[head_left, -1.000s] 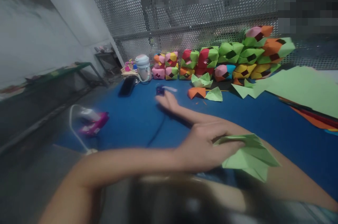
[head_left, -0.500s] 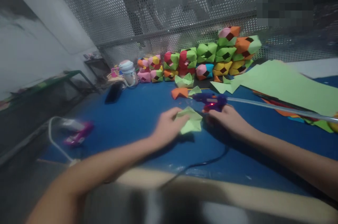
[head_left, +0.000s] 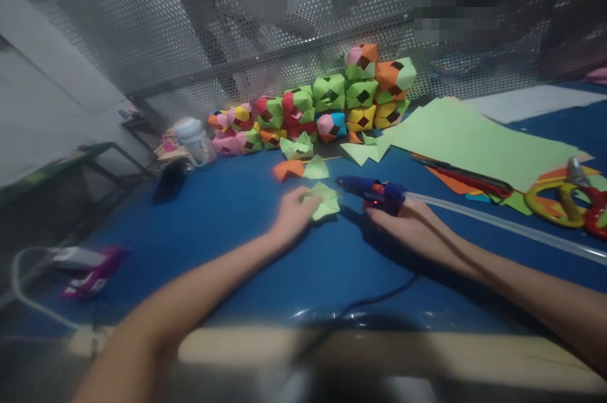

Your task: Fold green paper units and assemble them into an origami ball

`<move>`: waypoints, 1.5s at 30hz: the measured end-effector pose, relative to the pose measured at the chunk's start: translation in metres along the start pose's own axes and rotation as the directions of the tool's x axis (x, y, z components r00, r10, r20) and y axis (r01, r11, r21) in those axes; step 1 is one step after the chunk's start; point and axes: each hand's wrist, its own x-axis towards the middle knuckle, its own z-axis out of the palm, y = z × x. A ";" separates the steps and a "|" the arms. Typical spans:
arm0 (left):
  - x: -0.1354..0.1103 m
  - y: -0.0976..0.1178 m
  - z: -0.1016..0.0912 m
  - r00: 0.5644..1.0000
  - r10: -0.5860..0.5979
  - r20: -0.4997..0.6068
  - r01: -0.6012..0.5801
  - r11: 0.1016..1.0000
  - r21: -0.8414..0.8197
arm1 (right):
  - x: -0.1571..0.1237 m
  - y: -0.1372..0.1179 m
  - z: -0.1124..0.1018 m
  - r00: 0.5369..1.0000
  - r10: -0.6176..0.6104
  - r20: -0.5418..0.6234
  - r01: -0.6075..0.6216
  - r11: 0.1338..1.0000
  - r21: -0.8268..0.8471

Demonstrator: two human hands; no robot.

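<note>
A folded light green paper piece [head_left: 326, 202] is pinched by my left hand [head_left: 294, 210], thumb on top, low over the blue table. My right hand [head_left: 403, 221] is wrapped round a dark blue hot glue gun [head_left: 379, 193] with a small red light glowing. Its nozzle points left, a little right of and above the paper piece. From its rear a long clear glue stick [head_left: 502, 229] runs out to the right. Just beyond my left hand lie an orange folded piece [head_left: 288, 170] and another light green one [head_left: 316, 167].
Stacked colourful paper cubes [head_left: 329, 93] line the back against a perforated metal screen [head_left: 284, 42]. Light green sheets [head_left: 474, 137] and yellow-and-red-handled scissors [head_left: 559, 204] lie right. A phone [head_left: 171, 181], a bottle [head_left: 192, 140] and a magenta power strip [head_left: 95, 273] are left. A black cord [head_left: 374, 298] crosses the front.
My view has swung to the right, bringing the scissors into sight. The glue gun's nozzle has drawn apart from the loose green piece, and the held paper sits nearer the loose pieces.
</note>
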 end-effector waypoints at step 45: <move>0.003 -0.005 0.006 0.991 0.059 0.123 -0.068 0.995 0.071 | 0.001 0.006 0.006 0.966 -0.228 0.125 0.258 0.905 -0.340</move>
